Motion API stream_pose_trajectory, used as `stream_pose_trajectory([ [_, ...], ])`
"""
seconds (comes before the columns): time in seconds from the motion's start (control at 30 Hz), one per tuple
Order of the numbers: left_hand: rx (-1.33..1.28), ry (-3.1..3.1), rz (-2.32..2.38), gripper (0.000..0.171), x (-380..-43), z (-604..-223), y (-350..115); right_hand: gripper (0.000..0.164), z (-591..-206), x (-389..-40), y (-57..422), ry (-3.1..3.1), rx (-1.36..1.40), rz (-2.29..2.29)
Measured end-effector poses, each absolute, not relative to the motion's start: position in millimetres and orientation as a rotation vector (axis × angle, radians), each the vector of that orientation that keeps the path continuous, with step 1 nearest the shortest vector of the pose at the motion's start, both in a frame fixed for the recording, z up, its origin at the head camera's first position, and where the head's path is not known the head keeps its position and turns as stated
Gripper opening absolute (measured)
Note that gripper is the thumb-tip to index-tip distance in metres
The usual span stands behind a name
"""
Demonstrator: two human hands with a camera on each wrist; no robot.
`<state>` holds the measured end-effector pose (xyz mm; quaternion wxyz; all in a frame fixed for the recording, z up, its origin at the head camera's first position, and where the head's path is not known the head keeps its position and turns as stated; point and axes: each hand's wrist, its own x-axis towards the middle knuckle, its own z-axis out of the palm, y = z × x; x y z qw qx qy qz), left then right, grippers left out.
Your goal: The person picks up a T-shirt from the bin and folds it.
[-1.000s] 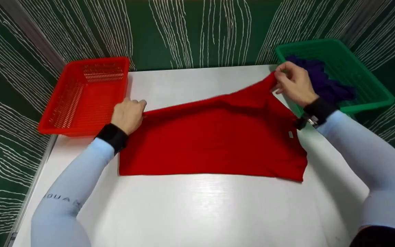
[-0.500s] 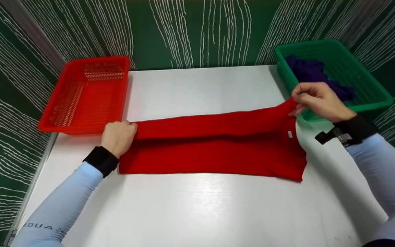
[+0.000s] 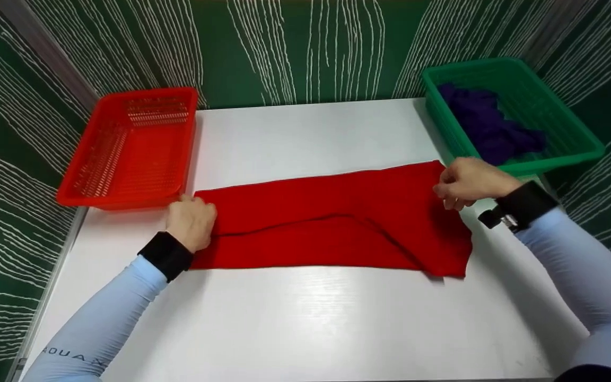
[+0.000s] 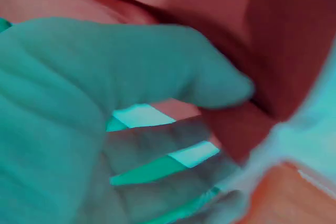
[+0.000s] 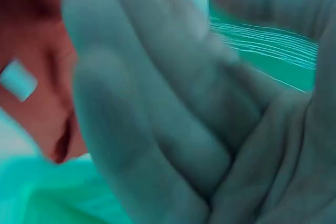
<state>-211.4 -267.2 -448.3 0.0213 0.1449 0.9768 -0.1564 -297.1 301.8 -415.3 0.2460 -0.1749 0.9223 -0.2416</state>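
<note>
A red garment (image 3: 316,196) lies folded lengthwise across the white table, its upper layer ending in a slanting edge. At its left end my left hand (image 3: 191,223) pinches the margin; the left wrist view has the thumb (image 4: 210,72) over the fabric (image 4: 236,124) and fingers behind it. My right hand (image 3: 470,183) is over the right end, beside the far corner, fingers loosely bent. In the right wrist view its fingers (image 5: 136,103) lie together, nothing visible in the palm, and a small pale label (image 5: 18,80) shows on the fabric beside them.
A red plastic basket (image 3: 125,199) stands at the back left, close to my left hand. At the back right a green basket (image 3: 576,154) holds crumpled purple cloth (image 3: 488,124). A green wall with white lines (image 3: 305,48) rises behind the white table (image 3: 311,329).
The raised far edge of the red garment has come down toward me and now lies over the lower layer, covering the white label in the head view. My right hand has lowered and loosened.
</note>
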Motion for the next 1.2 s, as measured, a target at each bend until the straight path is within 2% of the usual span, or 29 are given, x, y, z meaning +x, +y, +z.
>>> stream_pose_trajectory([
  [0.17, 0.703, 2.956, -0.134, 0.035, -221, -452, -252, 0.041, -444, -305, 286, 2.812, -0.457, -0.415],
  [0.23, 0.752, 2.926, -0.081, 0.034, -225, -457, -248, 0.041, -451, -302, 273, 2.865, -0.607, -0.442],
  [0.4, 0.759, 2.926, -0.053, 0.024, -229, -466, -246, 0.027, -457, -277, 227, 2.726, -1.246, -0.54],
  [0.47, 0.742, 2.938, -0.038, 0.021, -229, -467, -247, 0.021, -458, -267, 210, 2.656, -1.34, -0.499],
  [0.57, 0.739, 2.947, -0.017, 0.019, -229, -466, -246, 0.02, -463, -259, 195, 2.683, -1.293, -0.36],
  [0.67, 0.751, 2.937, -0.001, 0.019, -229, -465, -245, 0.031, -471, -256, 192, 2.79, -1.177, -0.192],
  [0.8, 0.729, 2.929, 0.001, 0.019, -227, -466, -245, 0.039, -481, -256, 192, 2.854, -1.252, -0.128],
  [0.9, 0.697, 2.944, -0.019, 0.02, -226, -468, -246, 0.033, -481, -259, 189, 2.86, -1.323, -0.289],
  [1.03, 0.687, 2.991, -0.09, 0.017, -223, -470, -247, 0.011, -467, -266, 189, 2.739, -1.254, -0.695],
  [1.1, 0.688, 3.016, -0.124, 0.011, -223, -471, -249, 0.013, -457, -272, 194, 2.739, -1.18, -0.759],
  [1.2, 0.693, 3.041, -0.14, 0.008, -222, -472, -252, 0.014, -448, -284, 213, 2.926, -0.987, -0.57],
])
